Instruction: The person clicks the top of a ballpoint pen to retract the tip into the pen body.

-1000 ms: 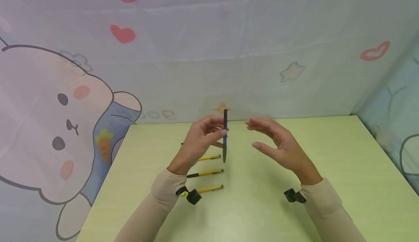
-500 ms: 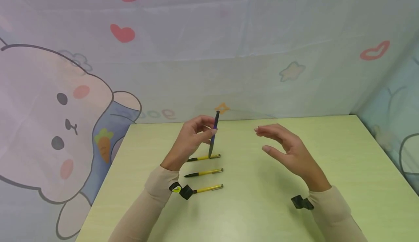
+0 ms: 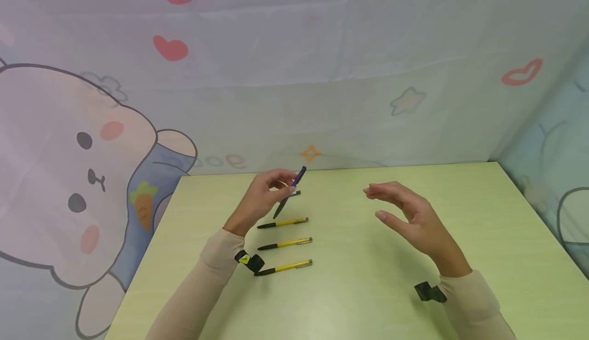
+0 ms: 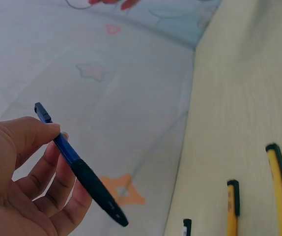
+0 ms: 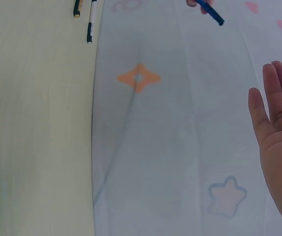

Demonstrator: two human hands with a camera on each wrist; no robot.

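Observation:
My left hand (image 3: 262, 199) pinches a blue pen (image 4: 66, 148) with a black grip between thumb and fingers, above the far part of the table. The pen slants, its black grip end pointing down and left in the head view. Below and nearer lie three yellow pens (image 3: 285, 223) with black grips, one behind another in a row. A white pen (image 5: 93, 19) with a dark clip lies farthest back, mostly hidden by the left hand in the head view. My right hand (image 3: 409, 222) hovers to the right, fingers extended and thumb apart, holding nothing.
The pale yellow-green table (image 3: 359, 299) ends at a printed cloth backdrop (image 3: 276, 99) behind it. Another cloth hangs along the right side. Both wrists carry small black camera mounts (image 3: 430, 292).
The left hand has moved left with the blue pen, which has tipped from upright to slanted. The right hand has drifted right and slightly nearer. More of the yellow pens shows.

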